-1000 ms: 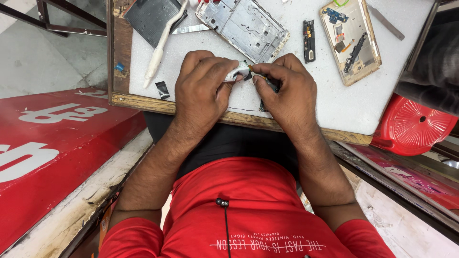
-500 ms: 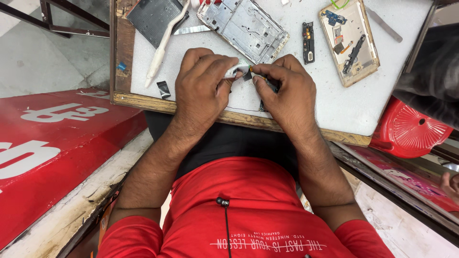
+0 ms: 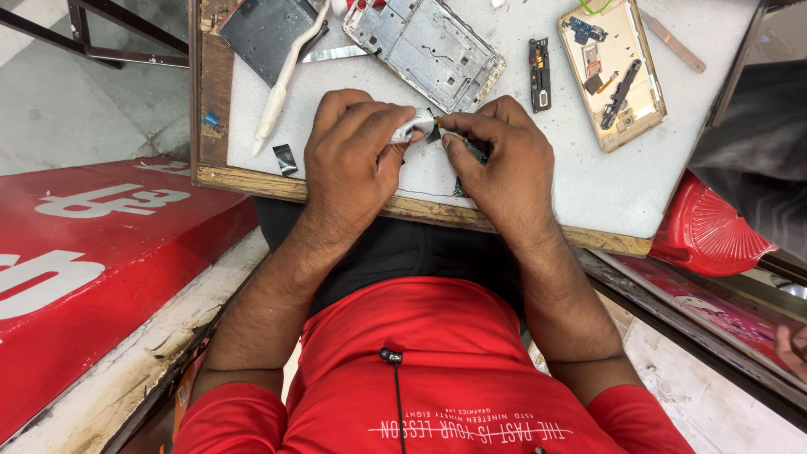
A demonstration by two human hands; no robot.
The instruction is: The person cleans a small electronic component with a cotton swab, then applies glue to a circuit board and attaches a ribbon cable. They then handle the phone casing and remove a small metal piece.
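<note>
Pinching a small part (image 3: 423, 128) at mid-frame, left hand (image 3: 353, 160) and right hand (image 3: 504, 168) grip it together; parting it needs care.

- At your nine o'clock lies a big red signboard (image 3: 92, 269), flat and rectangular, with bold white lettering across its face.
- At your eleven o'clock, at the top edge of the white worktop (image 3: 546, 193), a dark grey phone screen panel (image 3: 265, 29) lies flat, a white tool across it.
- At your four o'clock a long pink and red printed board (image 3: 714, 311) runs slantwise under the red plastic stool (image 3: 714, 231).
</note>
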